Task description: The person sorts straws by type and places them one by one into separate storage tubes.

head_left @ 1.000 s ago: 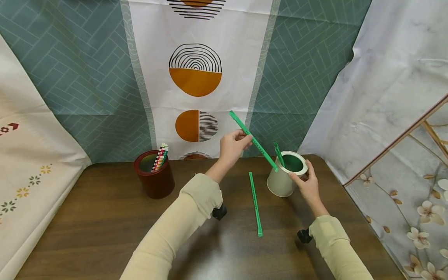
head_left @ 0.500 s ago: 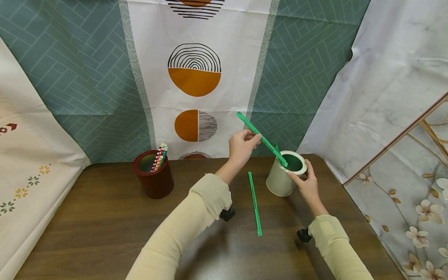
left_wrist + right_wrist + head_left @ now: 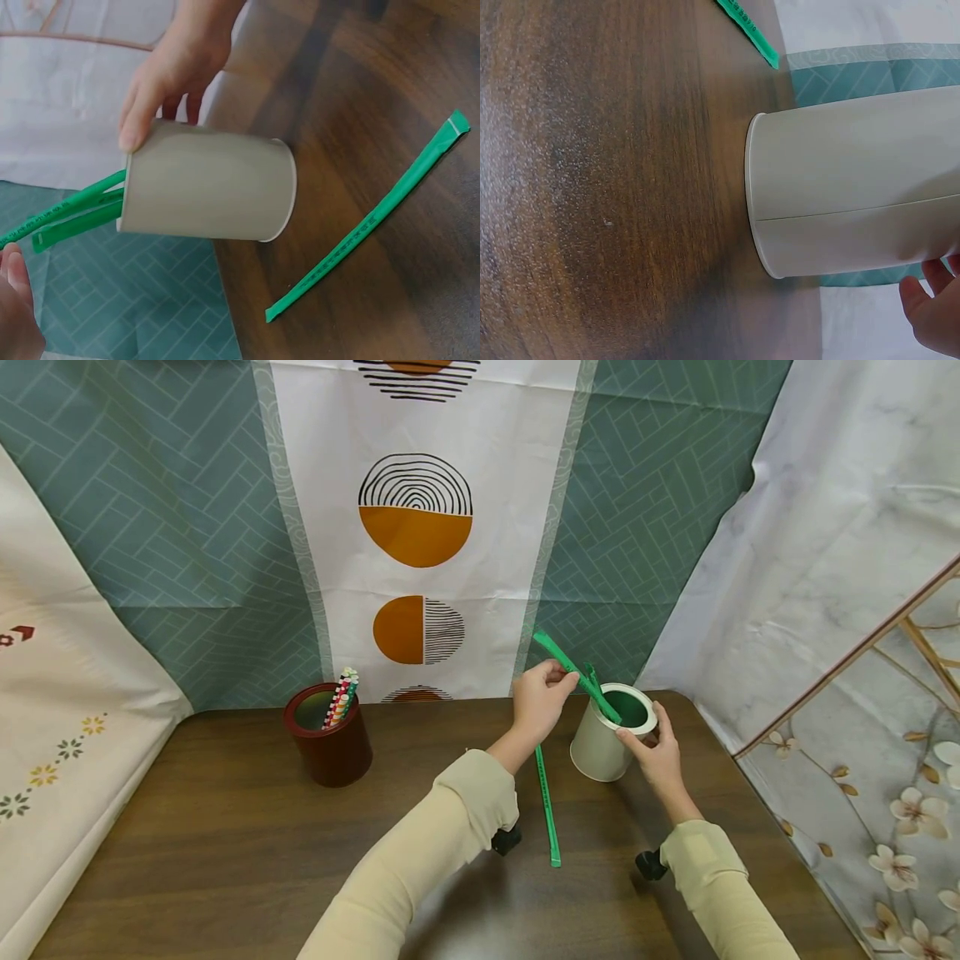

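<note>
My left hand [image 3: 540,700] pinches a green-wrapped straw [image 3: 557,652] between thumb and fingers. The straw slants down to the right, its lower end inside the mouth of a cream can [image 3: 598,747]. Another green-wrapped straw [image 3: 79,227] leans out of the same can, beside the held one in the left wrist view. On the can's right side, my right hand [image 3: 662,758] grips the rim, with its thumb at the front. The can stands upright on the table. A further green-wrapped straw [image 3: 548,810] lies flat on the wood, left of the can.
A dark red pot [image 3: 330,752] with several patterned sticks [image 3: 342,697] stands at the back left. The brown table [image 3: 225,860] ends at a patterned cloth backdrop [image 3: 187,527]. Light cloths hang on both sides.
My left hand has moved right and lower, bringing the held straw's lower end from outside the can's rim into its mouth. My right hand has stayed on the can.
</note>
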`<move>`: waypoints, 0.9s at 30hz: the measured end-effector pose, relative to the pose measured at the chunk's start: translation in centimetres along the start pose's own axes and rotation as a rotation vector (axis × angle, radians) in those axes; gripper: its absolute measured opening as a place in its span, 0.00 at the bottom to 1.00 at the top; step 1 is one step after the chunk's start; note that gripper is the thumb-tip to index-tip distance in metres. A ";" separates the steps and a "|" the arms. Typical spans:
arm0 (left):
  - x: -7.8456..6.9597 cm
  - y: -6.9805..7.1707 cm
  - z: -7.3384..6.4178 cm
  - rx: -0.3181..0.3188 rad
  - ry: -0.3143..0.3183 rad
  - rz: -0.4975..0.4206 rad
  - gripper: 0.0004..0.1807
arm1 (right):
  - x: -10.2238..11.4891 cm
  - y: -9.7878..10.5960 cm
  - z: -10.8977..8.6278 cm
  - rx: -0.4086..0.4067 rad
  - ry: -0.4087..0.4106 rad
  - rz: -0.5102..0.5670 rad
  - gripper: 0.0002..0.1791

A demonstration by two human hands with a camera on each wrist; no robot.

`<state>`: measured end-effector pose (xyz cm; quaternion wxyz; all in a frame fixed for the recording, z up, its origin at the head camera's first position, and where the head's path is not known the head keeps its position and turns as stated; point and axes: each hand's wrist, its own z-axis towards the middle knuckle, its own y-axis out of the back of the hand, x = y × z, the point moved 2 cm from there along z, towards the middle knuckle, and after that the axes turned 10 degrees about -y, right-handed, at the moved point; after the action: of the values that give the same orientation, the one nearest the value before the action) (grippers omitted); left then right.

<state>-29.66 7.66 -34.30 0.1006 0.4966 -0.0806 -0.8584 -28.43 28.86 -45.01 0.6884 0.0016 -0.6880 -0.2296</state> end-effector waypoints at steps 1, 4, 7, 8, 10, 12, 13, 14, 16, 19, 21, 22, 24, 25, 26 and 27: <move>0.1 -0.2 -0.1 0.005 0.000 0.015 0.08 | 0.0 0.0 0.0 0.000 -0.001 -0.002 0.43; 0.2 -0.5 -0.3 0.025 -0.001 0.037 0.08 | 0.1 0.0 -0.1 0.007 -0.010 -0.001 0.43; 0.4 -0.7 -0.4 0.040 -0.019 0.070 0.08 | 0.5 0.1 -0.4 0.015 -0.027 0.013 0.43; 0.4 -0.7 -0.3 0.045 -0.028 0.082 0.08 | 0.8 0.1 -0.5 0.017 -0.031 0.019 0.43; 0.4 -0.9 -0.3 0.059 -0.035 0.109 0.08 | 1.3 0.1 -0.9 0.018 -0.033 0.024 0.43; 0.4 -1.1 -0.4 0.077 -0.031 0.127 0.09 | 1.9 0.1 -1.2 0.016 -0.029 0.022 0.42; 0.4 -1.2 -0.4 0.087 -0.025 0.136 0.09 | 2.1 0.1 -1.4 0.014 -0.026 0.019 0.42; 0.3 -1.3 -0.5 0.098 -0.017 0.140 0.09 | 2.3 0.1 -1.5 0.014 -0.023 0.015 0.42; 0.3 -1.5 -0.6 0.117 -0.014 0.158 0.08 | 2.6 0.1 -1.8 0.014 -0.022 0.012 0.41; 0.2 -1.9 -0.8 0.139 -0.033 0.188 0.08 | 2.7 0.0 -1.9 0.021 -0.016 0.016 0.41; 0.3 -2.1 -1.0 0.154 -0.052 0.215 0.08 | 2.8 0.0 -1.9 0.024 -0.015 0.017 0.41; 0.3 -2.2 -1.0 0.164 -0.061 0.228 0.09 | 2.8 0.1 -1.9 0.025 -0.017 0.017 0.41; 0.5 -2.3 -1.2 0.189 -0.075 0.237 0.09 | 2.8 0.1 -1.9 0.025 -0.019 0.017 0.42; 0.6 -2.3 -1.2 0.204 -0.076 0.240 0.09 | 2.7 0.1 -1.9 0.024 -0.021 0.017 0.42; 0.7 -2.3 -1.3 0.219 -0.078 0.240 0.10 | 2.7 0.1 -1.8 0.025 -0.021 0.019 0.42; 0.9 -2.4 -1.4 0.234 -0.077 0.234 0.10 | 2.7 0.1 -1.8 0.024 -0.021 0.020 0.42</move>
<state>-29.07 9.68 -36.32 0.1380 0.4588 -0.2410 -0.8440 -26.83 27.49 -42.55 0.6833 0.0009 -0.6979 -0.2145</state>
